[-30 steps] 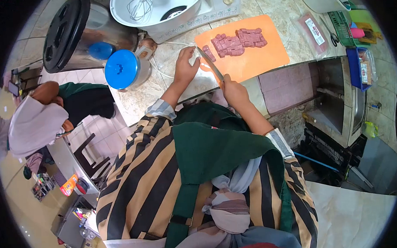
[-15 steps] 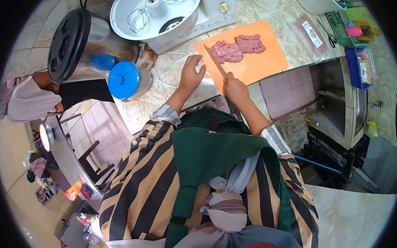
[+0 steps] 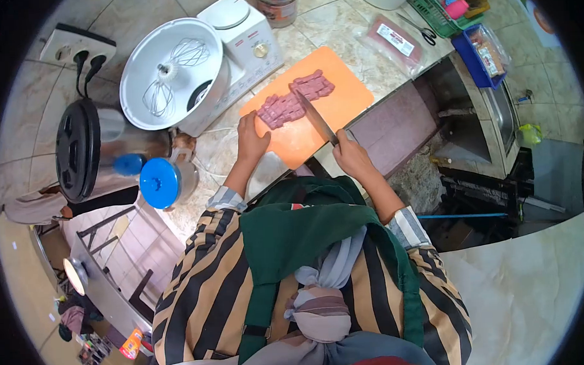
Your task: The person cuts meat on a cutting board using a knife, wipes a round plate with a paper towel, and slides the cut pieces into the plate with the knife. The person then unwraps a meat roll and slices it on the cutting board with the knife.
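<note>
An orange cutting board (image 3: 343,84) lies on the tiled counter, with cut pink meat (image 3: 282,111) in small pieces forming two joined groups. My right hand (image 3: 352,156) is closed around the handle of a knife (image 3: 317,119). The blade slants up and left over the board, its tip at the gap between the two meat groups. My left hand (image 3: 253,139) rests at the board's left edge, fingers stretched toward the near-left end of the meat and partly hidden. I see nothing held in it. A whitish flat thing (image 3: 267,170) lies beside its wrist.
A white stand mixer (image 3: 245,46) with a whisk-filled bowl (image 3: 132,104) stands at the left back. Left of the board are a blue-lidded container (image 3: 160,184) and a black-lidded pot (image 3: 78,151). Packaged meat (image 3: 396,44), scissors (image 3: 422,30) and a blue basket (image 3: 471,57) sit to the right.
The view has turned, so the counter appears shifted left. My left hand has moved to the board's edge by the meat. The knife has gone from the meat's left end to between the groups.
</note>
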A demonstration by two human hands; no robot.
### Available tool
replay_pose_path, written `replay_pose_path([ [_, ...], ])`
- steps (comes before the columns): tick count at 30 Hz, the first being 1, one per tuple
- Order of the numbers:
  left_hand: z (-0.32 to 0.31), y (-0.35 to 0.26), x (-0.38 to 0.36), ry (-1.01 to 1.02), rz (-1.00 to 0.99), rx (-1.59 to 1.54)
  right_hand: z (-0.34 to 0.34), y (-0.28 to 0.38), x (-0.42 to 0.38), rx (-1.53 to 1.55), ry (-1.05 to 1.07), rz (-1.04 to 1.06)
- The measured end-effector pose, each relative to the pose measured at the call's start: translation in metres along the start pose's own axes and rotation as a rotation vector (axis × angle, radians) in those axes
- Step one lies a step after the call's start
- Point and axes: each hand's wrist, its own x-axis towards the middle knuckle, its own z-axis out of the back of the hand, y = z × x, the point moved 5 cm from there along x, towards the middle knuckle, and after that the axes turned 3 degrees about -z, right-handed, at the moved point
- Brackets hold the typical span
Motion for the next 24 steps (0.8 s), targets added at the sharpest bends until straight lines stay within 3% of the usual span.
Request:
replay_pose_path([
  [3,0.0,-0.01,0.002,0.051,0.025,0.064,0.014,-0.035,-0.005,-0.005,-0.026,0.005],
  [5,-0.001,-0.016,0.004,0.069,0.059,0.102,0.03,-0.052,-0.008,0.011,-0.215,0.188],
  [11,-0.016,-0.012,0.007,0.024,0.061,0.235,0.06,-0.1,0.021,0.039,-0.193,0.197],
  [21,-0.025,-0.022,0.007,0.019,0.234,0.251,0.127,-0.15,0.092,0.18,-0.078,0.354],
  [24,-0.026,-0.016,0.001,-0.129,0.369,0.342,0.138,-0.169,0.116,0.19,-0.136,0.314],
])
